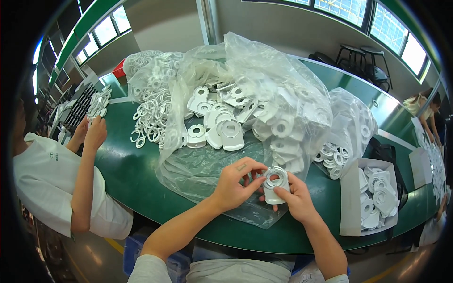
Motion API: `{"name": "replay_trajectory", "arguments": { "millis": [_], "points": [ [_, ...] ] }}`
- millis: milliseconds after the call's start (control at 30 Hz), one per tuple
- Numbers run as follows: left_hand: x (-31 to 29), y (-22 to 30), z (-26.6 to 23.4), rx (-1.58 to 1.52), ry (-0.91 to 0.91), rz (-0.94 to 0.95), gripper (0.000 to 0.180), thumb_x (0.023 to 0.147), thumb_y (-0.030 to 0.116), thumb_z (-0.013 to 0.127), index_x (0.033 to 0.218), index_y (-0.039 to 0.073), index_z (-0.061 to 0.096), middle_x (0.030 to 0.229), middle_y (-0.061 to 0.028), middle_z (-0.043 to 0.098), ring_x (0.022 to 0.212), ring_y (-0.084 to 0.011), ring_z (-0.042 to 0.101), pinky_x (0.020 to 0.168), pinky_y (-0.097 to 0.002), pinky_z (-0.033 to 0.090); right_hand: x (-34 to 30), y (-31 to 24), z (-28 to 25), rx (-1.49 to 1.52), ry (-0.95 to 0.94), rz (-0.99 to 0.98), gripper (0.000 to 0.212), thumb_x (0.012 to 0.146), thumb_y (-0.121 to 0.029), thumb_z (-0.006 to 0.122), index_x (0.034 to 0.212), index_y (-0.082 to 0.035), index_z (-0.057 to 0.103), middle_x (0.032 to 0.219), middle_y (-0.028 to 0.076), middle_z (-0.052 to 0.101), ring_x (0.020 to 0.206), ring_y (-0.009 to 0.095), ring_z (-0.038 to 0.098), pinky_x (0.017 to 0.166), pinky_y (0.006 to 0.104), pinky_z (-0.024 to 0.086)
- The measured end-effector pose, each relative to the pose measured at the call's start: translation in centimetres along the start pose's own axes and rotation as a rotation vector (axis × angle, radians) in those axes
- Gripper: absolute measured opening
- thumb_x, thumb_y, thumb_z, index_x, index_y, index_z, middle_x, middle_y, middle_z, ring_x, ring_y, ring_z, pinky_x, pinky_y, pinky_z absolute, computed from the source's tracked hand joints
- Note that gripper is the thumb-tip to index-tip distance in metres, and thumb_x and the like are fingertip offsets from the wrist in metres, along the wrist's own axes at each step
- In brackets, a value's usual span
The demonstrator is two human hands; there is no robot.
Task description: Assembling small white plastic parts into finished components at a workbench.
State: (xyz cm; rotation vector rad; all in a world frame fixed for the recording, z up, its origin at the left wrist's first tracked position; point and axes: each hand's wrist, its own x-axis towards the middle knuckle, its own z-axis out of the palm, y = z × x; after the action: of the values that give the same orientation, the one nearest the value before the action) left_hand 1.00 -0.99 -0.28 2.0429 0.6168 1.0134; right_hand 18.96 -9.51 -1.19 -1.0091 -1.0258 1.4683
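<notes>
My right hand [298, 197] grips a white plastic housing [275, 195] with a rounded lower end, thumb across its front face. A white ring [277, 173] lies over the round opening at the housing's upper part. My left hand [238, 183] is closed, with thumb and index finger pinched at the ring's left edge. Just beyond my hands, a large clear plastic bag [288, 108] lies open on the table, with many white housings [230, 133] spilling out of its mouth.
Loose white rings [153, 115] are heaped left of the bag; another bag of rings [351, 118] stands right. A white box [349, 203] holds more white parts at right. At the left, a co-worker [71, 184] handles white pieces over the green table [127, 174]. Stools [363, 56] stand behind.
</notes>
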Motion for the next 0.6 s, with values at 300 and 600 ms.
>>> {"name": "replay_trajectory", "arguments": {
  "millis": [300, 600],
  "points": [
    [-0.2, -0.3, 0.4, -0.395, -0.055, -0.259, 0.018, 0.089, 0.002, 0.060, 0.105, -0.004, 0.063, 0.097, -0.0051, 0.064, 0.082, -0.0099, 0.061, 0.065, -0.0229, 0.049, -0.4, -0.4, 0.5, -0.129, 0.032, -0.027, 0.031, 0.092, -0.002, 0.046, 0.123, 0.000, 0.045, 0.104, 0.017, 0.065, 0.086, 0.022, 0.068, 0.053, 0.0236, 0.049],
    [-0.5, -0.6, 0.6, -0.480, -0.057, -0.369, 0.015, 0.090, 0.001, 0.060, 0.103, -0.005, 0.062, 0.089, -0.0072, 0.066, 0.074, -0.0094, 0.060, 0.067, -0.0238, 0.050, -0.5, -0.2, 1.1, -0.272, 0.040, -0.070, 0.033, 0.091, -0.001, 0.046, 0.124, -0.001, 0.044, 0.103, 0.011, 0.062, 0.080, 0.014, 0.065, 0.053, 0.0212, 0.045]
  ]
}}
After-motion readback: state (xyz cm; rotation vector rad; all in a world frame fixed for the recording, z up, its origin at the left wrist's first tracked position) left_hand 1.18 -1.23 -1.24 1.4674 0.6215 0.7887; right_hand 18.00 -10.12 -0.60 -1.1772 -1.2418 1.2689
